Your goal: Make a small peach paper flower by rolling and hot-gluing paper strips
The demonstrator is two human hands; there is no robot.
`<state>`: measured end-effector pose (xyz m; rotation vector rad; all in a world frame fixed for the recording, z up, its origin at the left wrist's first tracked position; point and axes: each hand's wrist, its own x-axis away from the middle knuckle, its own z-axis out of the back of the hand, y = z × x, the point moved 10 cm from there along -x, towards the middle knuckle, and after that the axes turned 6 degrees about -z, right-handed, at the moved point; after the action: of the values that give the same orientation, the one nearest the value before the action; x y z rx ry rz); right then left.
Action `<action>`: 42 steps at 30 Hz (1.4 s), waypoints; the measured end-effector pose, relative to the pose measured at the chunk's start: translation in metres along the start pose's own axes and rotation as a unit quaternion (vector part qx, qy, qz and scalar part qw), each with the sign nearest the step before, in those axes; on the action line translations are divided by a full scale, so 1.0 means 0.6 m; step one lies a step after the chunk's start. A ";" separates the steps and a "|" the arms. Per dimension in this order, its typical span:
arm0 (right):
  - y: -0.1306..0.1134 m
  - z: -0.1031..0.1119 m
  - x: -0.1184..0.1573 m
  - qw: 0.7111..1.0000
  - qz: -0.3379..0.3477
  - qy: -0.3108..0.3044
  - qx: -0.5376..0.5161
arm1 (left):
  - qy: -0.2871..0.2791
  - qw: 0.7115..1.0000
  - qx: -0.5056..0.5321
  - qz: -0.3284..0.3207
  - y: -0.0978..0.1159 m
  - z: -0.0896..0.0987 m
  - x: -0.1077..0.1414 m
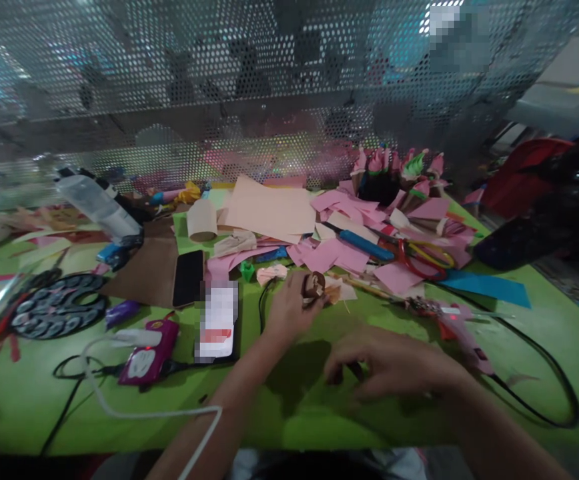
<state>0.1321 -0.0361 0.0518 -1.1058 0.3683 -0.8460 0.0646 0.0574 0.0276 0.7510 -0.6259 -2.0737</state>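
In the head view, my left hand (294, 303) is closed around a small brown roll (314, 285), which looks like coiled paper. Its round end faces up, and my fingers cover the rest. To the right and nearer me, my right hand (384, 363) hovers over the green table (329, 427). Motion blurs it somewhat; the fingers are bent but apart from the thumb, and I make out nothing held. A pale pink crumpled piece (272, 273) and a small green piece (247, 269) lie just left of the roll. A pink hot glue gun (469, 337) rests right of my right hand.
Pink paper scraps (342, 255), red-handled scissors (422, 263) and a blue-handled cutter (367, 245) lie behind my hands. A lit phone (219, 320), a dark phone (188, 278) and a magenta power strip (149, 353) with cables sit left. Swirl-topped cones (413, 167) stand before a perforated metal screen (269, 73).
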 end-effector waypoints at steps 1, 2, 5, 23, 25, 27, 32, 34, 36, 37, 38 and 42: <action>0.008 0.009 -0.002 1.000 -0.012 0.026 0.011 | -0.003 1.000 0.001 -0.009 0.003 -0.001 0.001; 0.018 0.030 -0.004 0.996 -0.024 0.082 0.020 | -0.009 1.000 0.000 -0.014 0.005 -0.003 0.002; 0.043 0.110 0.016 0.946 -0.055 0.314 0.052 | -0.032 0.999 -0.015 -0.020 0.011 -0.010 0.006; 0.052 0.120 0.017 0.868 -0.062 0.437 0.230 | -0.140 0.989 -0.050 -0.009 0.026 -0.050 0.019; 0.049 0.117 0.015 0.864 -0.058 0.436 0.244 | -0.146 0.988 -0.054 0.000 0.026 -0.051 0.020; 0.045 0.115 0.014 0.863 -0.051 0.436 0.251 | -0.148 0.987 -0.056 0.005 0.026 -0.051 0.020; 0.038 0.109 0.012 0.873 -0.040 0.420 0.246 | -0.137 0.990 -0.038 -0.013 0.029 -0.052 0.019; 0.039 0.108 0.012 0.876 -0.041 0.416 0.242 | -0.130 0.991 -0.027 -0.020 0.030 -0.051 0.020; 0.041 0.109 0.012 0.877 -0.043 0.415 0.236 | -0.126 0.992 -0.020 -0.024 0.029 -0.051 0.020; 0.043 0.110 0.012 0.879 -0.044 0.414 0.230 | -0.124 0.992 -0.018 -0.024 0.028 -0.051 0.019; 0.046 0.110 0.011 0.883 -0.046 0.412 0.222 | -0.122 0.992 -0.018 -0.023 0.027 -0.052 0.019; 0.058 0.112 0.010 0.902 -0.051 0.391 0.176 | -0.132 0.991 -0.031 -0.015 0.026 -0.057 0.021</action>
<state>0.1935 0.0083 0.0503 -0.4068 0.7886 -1.3808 0.0907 0.0329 0.0104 0.4554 -0.6932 -2.2304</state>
